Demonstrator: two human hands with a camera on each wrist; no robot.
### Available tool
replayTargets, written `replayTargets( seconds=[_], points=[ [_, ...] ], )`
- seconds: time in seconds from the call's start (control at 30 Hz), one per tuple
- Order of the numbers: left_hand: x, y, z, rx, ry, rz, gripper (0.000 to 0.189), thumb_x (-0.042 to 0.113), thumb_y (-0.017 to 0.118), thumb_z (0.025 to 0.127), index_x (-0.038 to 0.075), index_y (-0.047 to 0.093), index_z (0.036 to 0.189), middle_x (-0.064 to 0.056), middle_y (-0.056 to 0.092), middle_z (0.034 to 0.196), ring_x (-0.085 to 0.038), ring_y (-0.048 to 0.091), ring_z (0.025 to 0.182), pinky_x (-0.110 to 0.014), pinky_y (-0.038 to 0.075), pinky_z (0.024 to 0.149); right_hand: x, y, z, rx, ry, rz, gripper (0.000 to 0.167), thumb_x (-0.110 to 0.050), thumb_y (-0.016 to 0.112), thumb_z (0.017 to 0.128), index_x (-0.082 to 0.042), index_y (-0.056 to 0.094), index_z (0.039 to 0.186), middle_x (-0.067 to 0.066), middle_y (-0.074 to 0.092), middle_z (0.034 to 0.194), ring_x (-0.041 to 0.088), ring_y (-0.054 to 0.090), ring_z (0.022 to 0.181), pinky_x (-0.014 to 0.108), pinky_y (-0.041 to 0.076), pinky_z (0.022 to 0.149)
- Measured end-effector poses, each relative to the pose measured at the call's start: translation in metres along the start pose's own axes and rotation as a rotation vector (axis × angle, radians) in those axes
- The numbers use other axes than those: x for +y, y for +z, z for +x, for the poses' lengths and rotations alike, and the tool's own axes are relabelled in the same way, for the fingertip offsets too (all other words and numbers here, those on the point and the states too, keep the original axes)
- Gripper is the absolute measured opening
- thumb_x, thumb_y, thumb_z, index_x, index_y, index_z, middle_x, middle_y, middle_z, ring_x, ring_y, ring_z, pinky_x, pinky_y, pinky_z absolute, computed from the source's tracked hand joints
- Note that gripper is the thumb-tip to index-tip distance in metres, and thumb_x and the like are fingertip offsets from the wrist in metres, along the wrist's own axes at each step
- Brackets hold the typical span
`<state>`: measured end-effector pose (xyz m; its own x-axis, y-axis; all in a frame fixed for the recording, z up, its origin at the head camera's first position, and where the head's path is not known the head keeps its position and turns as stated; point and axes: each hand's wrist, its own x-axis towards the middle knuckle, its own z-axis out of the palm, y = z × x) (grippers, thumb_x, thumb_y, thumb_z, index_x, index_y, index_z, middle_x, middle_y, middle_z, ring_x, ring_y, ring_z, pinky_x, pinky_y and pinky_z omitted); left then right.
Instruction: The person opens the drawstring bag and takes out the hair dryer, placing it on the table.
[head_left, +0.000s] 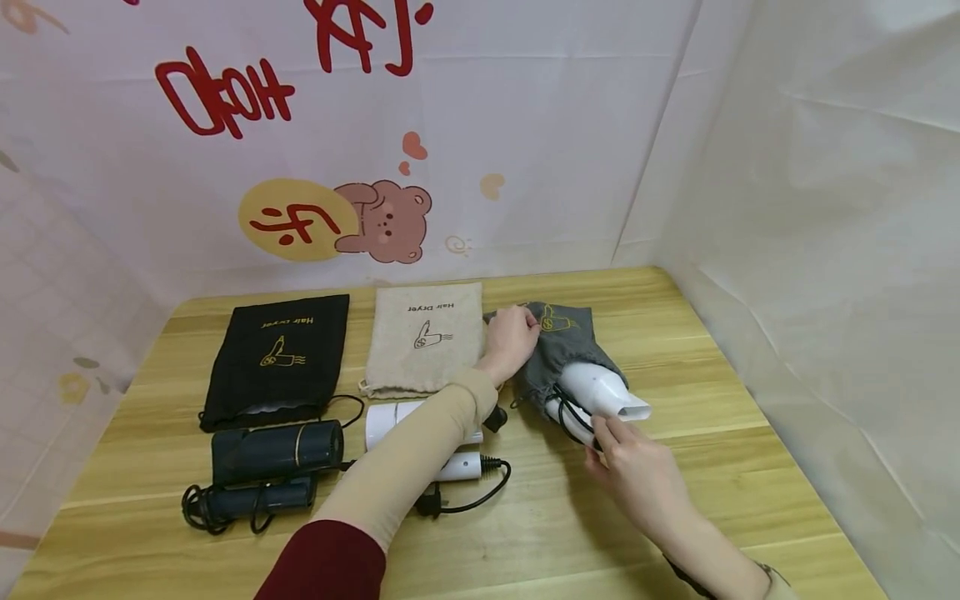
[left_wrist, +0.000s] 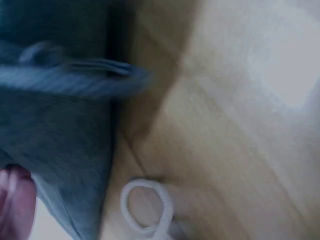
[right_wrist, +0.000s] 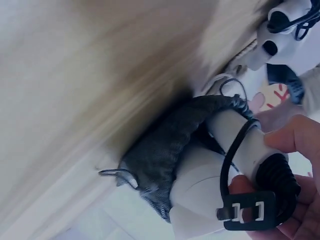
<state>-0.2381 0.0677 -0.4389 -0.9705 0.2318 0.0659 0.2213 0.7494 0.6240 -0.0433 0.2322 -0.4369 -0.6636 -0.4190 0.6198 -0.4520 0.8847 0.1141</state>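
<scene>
A white hair dryer (head_left: 596, 388) lies partly inside a grey drawstring bag (head_left: 542, 360), its nozzle and handle end sticking out of the mouth. My right hand (head_left: 637, 468) grips the end of the handle (right_wrist: 235, 131), with the black cord and its plug (right_wrist: 248, 212) against the fingers. At the far left side of the bag, my left hand (head_left: 512, 340) pinches the grey fabric near the printed emblem. The left wrist view shows the grey cloth (left_wrist: 65, 135) and a loose cord close up, blurred. The rest of the dryer is hidden within the bag.
To the left lie a beige bag (head_left: 427, 333) and a black bag (head_left: 281, 354). Before them rest another white hair dryer (head_left: 386, 421), partly hidden by my left arm, and a dark hair dryer (head_left: 277, 450) with its cord wound up. White sheeting (head_left: 840, 250) borders the wooden table.
</scene>
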Motion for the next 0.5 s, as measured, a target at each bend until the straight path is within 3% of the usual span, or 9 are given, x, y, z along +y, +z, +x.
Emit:
replayTargets(
  seconds=[0.13,0.2,0.3,0.4,0.5],
  points=[
    [-0.001,-0.01,-0.013,-0.104,-0.035,-0.003,0.033,0.027,0.071,0.102,0.008,0.072,0.074,0.0,0.06,0.061,-0.007,0.047,0.049,-0.021,0.038,0.051,0.004,0.004,-0.002,0.003,-0.015,0.006,0.035,-0.011,0.078,0.068,0.003,0.07,0.098,0.004,0.066,0.081,0.019,0.06,0.057,0.03,0.043,0.039],
    [-0.001,-0.014,-0.021,-0.16,-0.055,-0.013,0.043,0.03,0.073,0.101,0.01,0.064,0.063,0.004,0.045,0.052,-0.007,0.037,0.044,-0.021,0.031,0.047,0.006,0.004,-0.001,0.006,-0.021,0.01,0.035,-0.01,0.079,0.068,0.004,0.07,0.098,0.005,0.066,0.081,0.019,0.06,0.056,0.031,0.043,0.039],
    [0.001,-0.018,-0.031,-0.21,-0.065,-0.036,0.051,0.032,0.075,0.099,0.015,0.054,0.055,0.007,0.034,0.048,-0.007,0.032,0.043,-0.021,0.026,0.046,0.008,0.004,0.0,0.002,-0.026,0.009,0.035,-0.009,0.08,0.067,0.005,0.07,0.098,0.005,0.064,0.079,0.018,0.058,0.054,0.031,0.042,0.039],
    [0.002,-0.015,-0.036,-0.216,-0.058,-0.021,0.043,0.028,0.078,0.097,0.015,0.06,0.059,0.005,0.053,0.054,-0.009,0.045,0.049,-0.021,0.036,0.051,0.008,0.005,0.0,-0.006,-0.03,0.003,0.035,-0.009,0.081,0.067,0.004,0.069,0.097,0.003,0.061,0.077,0.016,0.054,0.053,0.03,0.042,0.039],
    [0.004,-0.012,-0.039,-0.195,-0.051,0.007,0.019,0.019,0.078,0.096,0.013,0.078,0.077,-0.001,0.077,0.082,-0.016,0.069,0.075,-0.027,0.056,0.069,0.008,0.007,0.0,-0.013,-0.035,-0.006,0.035,-0.011,0.081,0.067,0.003,0.069,0.097,0.002,0.059,0.076,0.015,0.053,0.053,0.03,0.04,0.039]
  ],
)
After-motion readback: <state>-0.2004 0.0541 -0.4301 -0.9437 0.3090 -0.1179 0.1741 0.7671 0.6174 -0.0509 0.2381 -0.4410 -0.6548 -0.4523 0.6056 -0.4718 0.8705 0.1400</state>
